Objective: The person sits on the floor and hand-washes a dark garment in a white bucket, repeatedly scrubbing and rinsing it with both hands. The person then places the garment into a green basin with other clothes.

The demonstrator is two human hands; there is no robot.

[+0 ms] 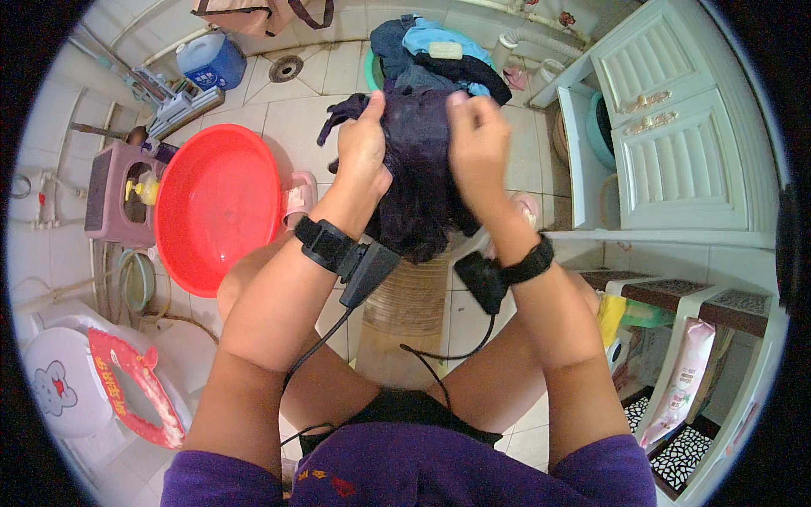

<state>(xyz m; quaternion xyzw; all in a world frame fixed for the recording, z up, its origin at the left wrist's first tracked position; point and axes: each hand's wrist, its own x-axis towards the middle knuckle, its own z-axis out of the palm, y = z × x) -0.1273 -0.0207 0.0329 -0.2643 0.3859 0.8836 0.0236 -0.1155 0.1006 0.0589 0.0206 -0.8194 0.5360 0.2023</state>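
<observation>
My left hand (pixel 364 149) grips the left edge of a dark purple garment (pixel 418 165), thumb on top. My right hand (pixel 479 133), slightly blurred, is closed on the garment's right edge. The cloth is stretched between both hands and hangs over the upper end of a ridged washboard (pixel 405 304), which slopes down between my knees. Just beyond, a green basin (pixel 372 71) is heaped with clothes, among them a light blue garment (pixel 437 38). A pale bar of soap (pixel 445 51) rests on that heap. What lies beneath the held cloth is hidden.
A red plastic basin (pixel 218 209) stands to the left, by a pink stool (pixel 114 190) and a blue jug (pixel 212 62). A toilet (pixel 57 380) is at the lower left. White cabinets (pixel 678 158) and a shelf (pixel 678 291) line the right. Cables hang from black wrist devices.
</observation>
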